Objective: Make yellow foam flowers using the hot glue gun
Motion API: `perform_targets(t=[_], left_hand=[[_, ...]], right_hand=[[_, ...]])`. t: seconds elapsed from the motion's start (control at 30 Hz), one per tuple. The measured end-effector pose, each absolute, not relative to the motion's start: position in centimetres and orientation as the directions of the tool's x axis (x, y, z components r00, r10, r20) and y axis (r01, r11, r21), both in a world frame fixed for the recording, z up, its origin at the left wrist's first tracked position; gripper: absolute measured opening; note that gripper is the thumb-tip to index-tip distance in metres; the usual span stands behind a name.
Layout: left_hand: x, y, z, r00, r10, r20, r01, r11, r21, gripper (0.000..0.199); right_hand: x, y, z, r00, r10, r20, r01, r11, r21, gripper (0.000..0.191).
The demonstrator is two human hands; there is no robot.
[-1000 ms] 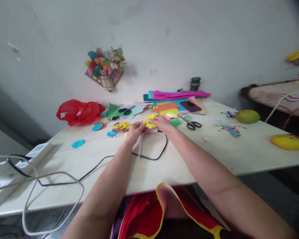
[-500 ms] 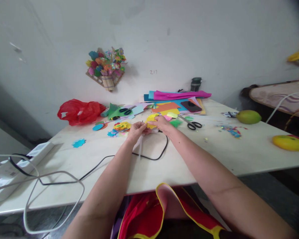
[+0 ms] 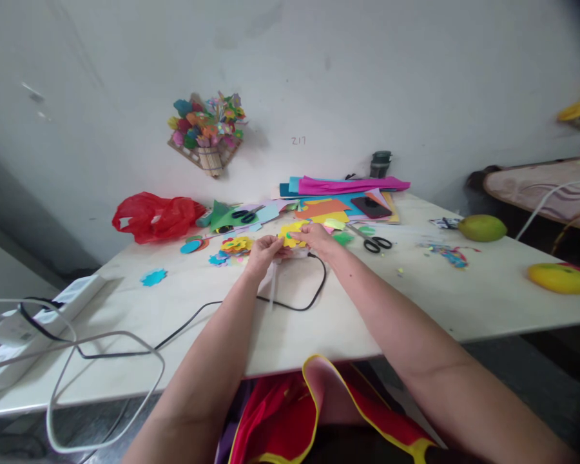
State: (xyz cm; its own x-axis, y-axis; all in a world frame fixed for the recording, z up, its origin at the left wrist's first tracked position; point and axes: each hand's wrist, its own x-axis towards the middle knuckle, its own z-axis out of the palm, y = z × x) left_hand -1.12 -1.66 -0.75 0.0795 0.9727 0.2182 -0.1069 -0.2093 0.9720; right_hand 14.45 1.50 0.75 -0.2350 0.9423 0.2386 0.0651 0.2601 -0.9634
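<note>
Ok, R hand (image 3: pixel 316 238) pinches a flat, scalloped yellow flower (image 3: pixel 292 229) mid-frame; L hand (image 3: pixel 265 253) half-curled alongside, can't tell its hold. Smooth tabletop (image 3: pixel 314 338) w/ room to its front edge, btm ctr.

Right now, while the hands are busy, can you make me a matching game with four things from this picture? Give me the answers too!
Things:
1. phone
2. flower at the right hand
3. bouquet
4. bag

Matches:
A. bright red
B. up against the wall
C. lying on sheets of paper
D. yellow

Right pairs: 1-C, 2-D, 3-B, 4-A
</note>
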Motion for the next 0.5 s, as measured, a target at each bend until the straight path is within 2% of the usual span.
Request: perform_targets(t=[0.17, 0.5], left_hand=[[-1.1, -1.6, -0.7, 0.052, 0.973, 0.223, -0.105, -0.217, 0.970, 0.036], [-1.0, -1.5, -0.8, 0.058, 0.974, 0.217, -0.109, -0.210, 0.972, 0.036]], right_hand=[[14.6, 0.8, 1.5, -0.257, 0.950, 0.177, 0.007, 0.184, -0.983, 0.038], [14.0, 1.8, 0.2, -0.204, 0.954, 0.220, 0.052, 0.235, -0.971, 0.043]])
